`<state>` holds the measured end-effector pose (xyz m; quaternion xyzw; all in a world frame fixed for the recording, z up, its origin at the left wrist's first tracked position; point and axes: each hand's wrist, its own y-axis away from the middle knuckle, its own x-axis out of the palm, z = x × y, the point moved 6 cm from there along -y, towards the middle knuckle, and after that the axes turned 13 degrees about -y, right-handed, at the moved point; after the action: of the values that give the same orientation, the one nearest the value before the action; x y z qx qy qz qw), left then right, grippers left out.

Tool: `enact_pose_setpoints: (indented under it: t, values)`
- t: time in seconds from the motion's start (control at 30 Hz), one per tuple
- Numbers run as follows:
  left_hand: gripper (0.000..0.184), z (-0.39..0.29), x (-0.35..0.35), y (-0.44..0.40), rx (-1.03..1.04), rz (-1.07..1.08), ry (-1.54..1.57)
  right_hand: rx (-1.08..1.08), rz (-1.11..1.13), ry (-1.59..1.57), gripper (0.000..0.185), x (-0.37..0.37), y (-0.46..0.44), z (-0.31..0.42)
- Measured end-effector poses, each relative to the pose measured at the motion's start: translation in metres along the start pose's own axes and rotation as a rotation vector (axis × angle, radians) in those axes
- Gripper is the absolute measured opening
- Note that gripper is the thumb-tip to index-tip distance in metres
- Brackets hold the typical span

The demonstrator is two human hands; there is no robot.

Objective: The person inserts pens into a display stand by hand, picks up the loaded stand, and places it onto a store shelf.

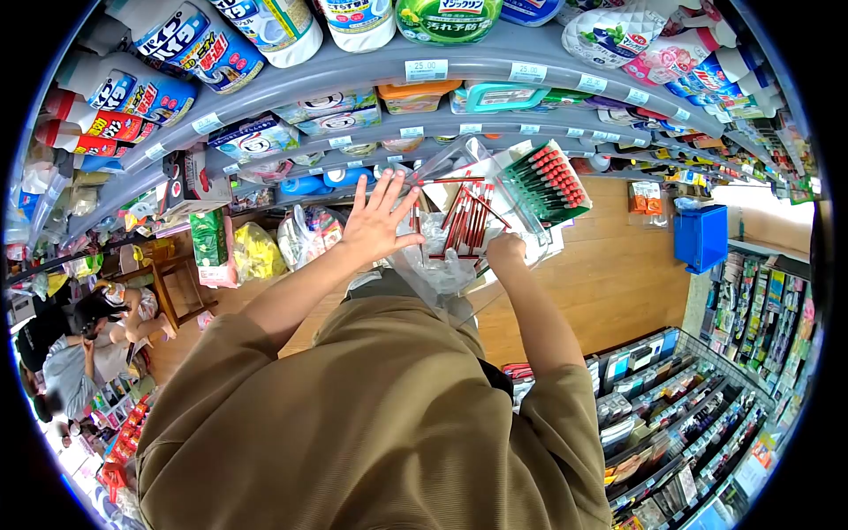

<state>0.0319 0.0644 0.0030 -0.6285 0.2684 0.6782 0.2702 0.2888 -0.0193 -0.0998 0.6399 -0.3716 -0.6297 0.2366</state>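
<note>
My left hand (pixel 380 221) is spread open, palm down, over the left side of a clear plastic bag (pixel 433 276). A thin dark red stick lies close to its fingertips. Several loose red-and-dark striped pencils (pixel 468 219) lie scattered on white material to the right of that hand. My right hand (pixel 506 253) is closed at the lower right of these pencils; whatever its fingers hold is hidden. Just beyond it, a green box (pixel 528 201) in clear wrapping is packed with several pencils showing red ends (pixel 555 175).
Store shelves (pixel 353 66) with cleaning bottles and price tags curve close ahead. Bagged goods (pixel 309 234) stand on the wooden floor (pixel 609 256) to the left. A blue bin (pixel 700 238) is at right, above a wire rack (pixel 680 397) of goods. People (pixel 79 362) sit at far left.
</note>
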Motion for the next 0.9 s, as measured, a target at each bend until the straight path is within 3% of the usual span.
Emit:
enact_pose_setpoints:
  t: [0.17,0.23,0.4,0.9]
  values:
    - [0.094,0.0,-0.001,-0.001,-0.016,0.009,-0.029,0.089,0.12,0.053,0.033,0.007,-0.004,-0.008]
    - [0.093,0.0,-0.001,-0.001,-0.021,-0.008,-0.029,-0.049,0.028,0.047,0.033,0.004,0.001,-0.004]
    - [0.092,0.002,0.001,0.0,-0.022,-0.014,-0.023,-0.131,0.091,-0.056,0.036,-0.01,0.021,0.009]
    - [0.086,0.0,-0.001,0.0,-0.019,-0.051,-0.047,-0.229,0.202,-0.045,0.033,-0.003,0.019,0.016]
